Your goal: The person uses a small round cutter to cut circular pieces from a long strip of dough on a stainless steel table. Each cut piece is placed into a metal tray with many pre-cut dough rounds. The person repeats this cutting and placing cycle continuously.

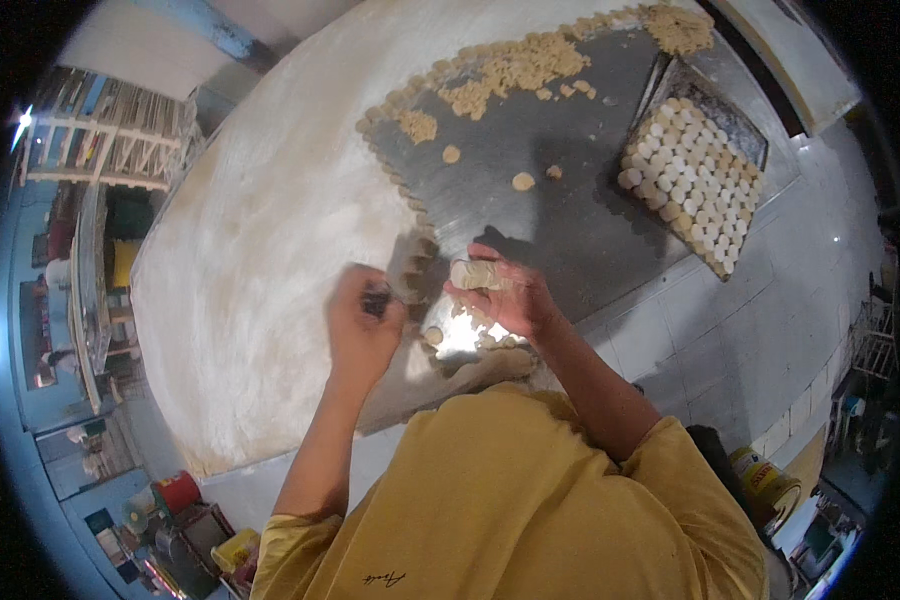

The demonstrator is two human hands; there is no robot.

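A wide pale sheet of rolled dough (240, 260) covers the left of the table, its right edge scalloped by round cut-outs. Over that edge, my left hand (362, 325) is closed round a dark round cutter (375, 299), mostly hidden by the fingers. Just to the right, my right hand (518, 298) grips a short stack of dough rounds (473, 275) between thumb and fingers. Below the hands, dough scraps (490, 335) and a loose round (433, 336) lie near the table's front edge.
A dark tray (735, 120) bearing rows of dough rounds (690, 175) rests at the right. Heaped dough scraps (520, 70) and a few loose pieces (523, 181) lie on the grey metal tabletop (590, 250). A yellow can (770, 485) stands at the lower right; racks (100, 130) are far left.
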